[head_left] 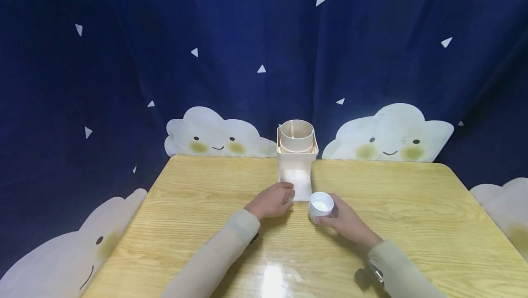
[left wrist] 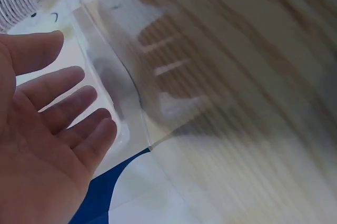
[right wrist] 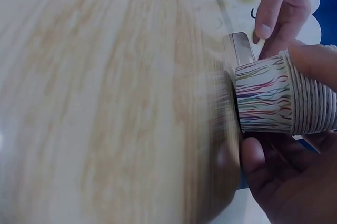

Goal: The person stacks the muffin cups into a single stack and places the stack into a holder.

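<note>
Low over the table, my right hand (head_left: 346, 220) grips a nested stack of paper cups (head_left: 321, 207), its open mouth facing up. In the right wrist view the stack (right wrist: 263, 97) shows coloured wavy lines and several stacked rims, with thumb and fingers around it. A cream-white cup dispenser (head_left: 294, 160) with a round tube on top stands just beyond the hands. Beside the front of its base, my left hand (head_left: 273, 201) holds nothing. The left wrist view shows the left fingers (left wrist: 68, 108) loosely bent, overlapping the white base.
The wooden table (head_left: 206, 183) has a glossy surface that reflects the hands. Its back edge runs just behind the dispenser. A dark blue curtain (head_left: 231, 82) with white triangles and smiling clouds hangs behind and at both sides.
</note>
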Demonstrator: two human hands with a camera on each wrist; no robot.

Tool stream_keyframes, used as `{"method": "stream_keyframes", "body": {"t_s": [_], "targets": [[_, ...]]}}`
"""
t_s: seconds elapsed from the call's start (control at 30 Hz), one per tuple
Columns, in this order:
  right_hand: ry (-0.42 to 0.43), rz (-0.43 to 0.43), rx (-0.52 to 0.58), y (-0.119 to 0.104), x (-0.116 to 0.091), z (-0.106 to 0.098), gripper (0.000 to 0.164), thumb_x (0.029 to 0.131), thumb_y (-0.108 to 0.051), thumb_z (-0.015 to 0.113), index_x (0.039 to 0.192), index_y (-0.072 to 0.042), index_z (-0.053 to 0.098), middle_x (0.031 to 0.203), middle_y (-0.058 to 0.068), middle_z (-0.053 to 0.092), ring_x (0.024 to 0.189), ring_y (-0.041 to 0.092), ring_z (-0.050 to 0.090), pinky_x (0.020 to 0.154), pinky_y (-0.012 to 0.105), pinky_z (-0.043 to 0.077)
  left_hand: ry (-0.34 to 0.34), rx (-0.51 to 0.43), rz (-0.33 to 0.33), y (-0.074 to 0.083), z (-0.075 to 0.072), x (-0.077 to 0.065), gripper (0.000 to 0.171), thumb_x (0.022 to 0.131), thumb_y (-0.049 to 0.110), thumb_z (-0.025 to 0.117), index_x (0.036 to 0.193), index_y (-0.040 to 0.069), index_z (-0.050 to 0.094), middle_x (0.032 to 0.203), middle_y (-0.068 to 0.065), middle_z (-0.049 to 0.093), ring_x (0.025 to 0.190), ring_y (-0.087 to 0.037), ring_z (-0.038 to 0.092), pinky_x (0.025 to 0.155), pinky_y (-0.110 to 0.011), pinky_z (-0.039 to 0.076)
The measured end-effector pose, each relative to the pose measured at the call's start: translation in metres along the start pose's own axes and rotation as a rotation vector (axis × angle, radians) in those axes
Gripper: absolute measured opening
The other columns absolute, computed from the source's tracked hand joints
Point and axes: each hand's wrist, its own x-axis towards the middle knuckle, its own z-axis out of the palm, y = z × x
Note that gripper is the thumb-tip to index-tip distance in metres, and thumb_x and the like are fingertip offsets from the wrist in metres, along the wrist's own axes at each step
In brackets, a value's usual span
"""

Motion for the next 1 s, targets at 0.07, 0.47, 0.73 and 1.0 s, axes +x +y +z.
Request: {"method": "stream_keyframes", "body": {"t_s": [0.07,0.47,0.73,1.0], "targets": [[0.008,-0.008,-0.015,-0.0015,-0.0007,0.0003,0.070,0.078,-0.025,0.084,0.134,0.000,0.050,0.122,0.014,0.066,0.118,0.032,0.059,0.107,0.055,0.041,-0.002,-0.005,-0.004,0.0011,0.0006,0.0006,0.030,0.097,0.023,0.058,0.120,0.007,0.067,0.145,-0.008,0.057,0.139,-0.020,0.049,0.118,-0.030,0.036],[0.034,-0.012,-0.060,-0.0040,-0.0007,-0.0008,0.074,0.079,-0.024,0.082,0.138,0.000,0.045,0.124,0.016,0.064,0.118,0.033,0.058,0.106,0.055,0.041,-0.132,-0.017,-0.070,0.0061,-0.0030,0.0016,0.050,0.093,0.028,0.060,0.140,0.012,0.055,0.157,-0.003,0.043,0.147,-0.017,0.038,0.120,-0.029,0.032],[0.037,-0.021,-0.059,-0.0058,0.0015,-0.0004,0.077,0.079,-0.024,0.083,0.141,-0.004,0.042,0.127,0.017,0.062,0.120,0.034,0.057,0.107,0.058,0.039,-0.137,0.010,-0.072,0.0058,-0.0006,0.0033,0.046,0.094,0.026,0.060,0.139,0.014,0.057,0.155,-0.003,0.045,0.145,-0.017,0.040,0.119,-0.027,0.034],[0.044,0.003,-0.055,-0.0045,0.0041,-0.0076,0.080,0.078,-0.024,0.083,0.143,-0.006,0.040,0.129,0.017,0.061,0.118,0.034,0.058,0.100,0.052,0.046,-0.133,0.022,-0.044,0.0047,-0.0031,0.0013,0.038,0.093,0.022,0.060,0.131,0.014,0.062,0.153,-0.005,0.047,0.144,-0.017,0.042,0.118,-0.027,0.035]]}}
